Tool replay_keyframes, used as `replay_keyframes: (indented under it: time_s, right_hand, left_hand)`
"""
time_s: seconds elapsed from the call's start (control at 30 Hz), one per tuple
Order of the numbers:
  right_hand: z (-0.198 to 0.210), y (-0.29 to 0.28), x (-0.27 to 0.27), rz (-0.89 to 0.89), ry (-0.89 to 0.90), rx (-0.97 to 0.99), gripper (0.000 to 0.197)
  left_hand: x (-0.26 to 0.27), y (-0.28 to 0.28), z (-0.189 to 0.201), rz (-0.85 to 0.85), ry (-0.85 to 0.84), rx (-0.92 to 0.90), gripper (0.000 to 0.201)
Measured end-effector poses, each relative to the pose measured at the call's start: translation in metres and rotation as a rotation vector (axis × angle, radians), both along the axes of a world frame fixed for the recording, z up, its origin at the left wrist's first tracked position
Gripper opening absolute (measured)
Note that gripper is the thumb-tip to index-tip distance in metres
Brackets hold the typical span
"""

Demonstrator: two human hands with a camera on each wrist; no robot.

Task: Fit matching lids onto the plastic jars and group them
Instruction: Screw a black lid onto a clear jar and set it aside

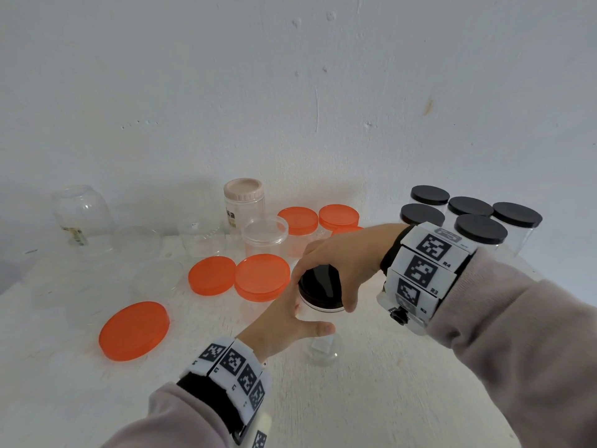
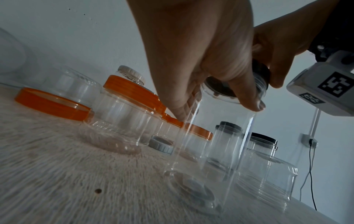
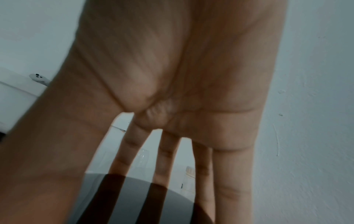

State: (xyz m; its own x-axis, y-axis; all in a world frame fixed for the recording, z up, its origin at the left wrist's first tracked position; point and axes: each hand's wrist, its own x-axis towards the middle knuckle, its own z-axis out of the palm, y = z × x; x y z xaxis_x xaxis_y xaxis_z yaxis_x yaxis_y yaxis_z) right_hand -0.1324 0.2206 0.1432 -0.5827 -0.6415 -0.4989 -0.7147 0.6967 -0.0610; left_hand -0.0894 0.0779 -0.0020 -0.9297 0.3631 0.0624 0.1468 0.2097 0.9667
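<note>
A tall clear jar (image 1: pixel 323 337) is standing upright on the white table (image 1: pixel 387 399) just in front of the person, at about 6 o'clock from the table's middle. The left hand (image 1: pixel 281 324) is gripping the jar just under its neck, thumb on the near side and fingers (image 2: pixel 184 109) curling round the far side. The right hand (image 1: pixel 339 253) is reaching over from 3 o'clock and clamping down on the black lid (image 1: pixel 319 286), fingers and thumb curled over its rim; the lid is sitting on the jar's mouth, and from the left wrist view it is looking slightly tilted. Whether it is fully seated cannot be told.

At 9 o'clock of the jar a loose orange lid (image 1: pixel 134 331) is lying flat. A little farther, at about 11 o'clock, two more orange lids (image 1: pixel 239 278) are lying side by side, touching. Beyond them an open clear jar (image 1: pixel 265 234) is standing in front of the orange-lidded jars (image 1: pixel 319 221), with a beige-lidded jar (image 1: pixel 244 202) behind at 12 o'clock. Far right, at about 2 o'clock, five black-lidded jars (image 1: pixel 471 218) are sitting grouped close together. Far left, at 10 o'clock, a rounded clear jar (image 1: pixel 82 211) is standing near the wall (image 1: pixel 290 92).
</note>
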Motion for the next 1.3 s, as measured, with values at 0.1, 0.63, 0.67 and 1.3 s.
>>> replay_keyframes:
  time_s: [0.1, 0.63, 0.67, 1.3]
  right_hand:
    - [-0.002, 0.001, -0.001, 0.011, -0.01, -0.004, 0.085]
    - [-0.011, 0.004, -0.007, -0.069, 0.048, -0.048, 0.082]
    - [-0.011, 0.004, -0.007, -0.073, 0.051, -0.043, 0.082]
    - [-0.029, 0.005, 0.004, -0.258, 0.191, -0.208, 0.066]
  left_hand:
    - [0.0, 0.0, -0.001, -0.009, 0.004, 0.016, 0.094]
    - [0.005, 0.001, 0.001, 0.029, -0.04, 0.012, 0.094]
    - [0.005, 0.001, 0.0, 0.031, -0.042, 0.012, 0.094]
    - [0.008, 0.004, -0.001, 0.129, 0.0, -0.046, 0.087]
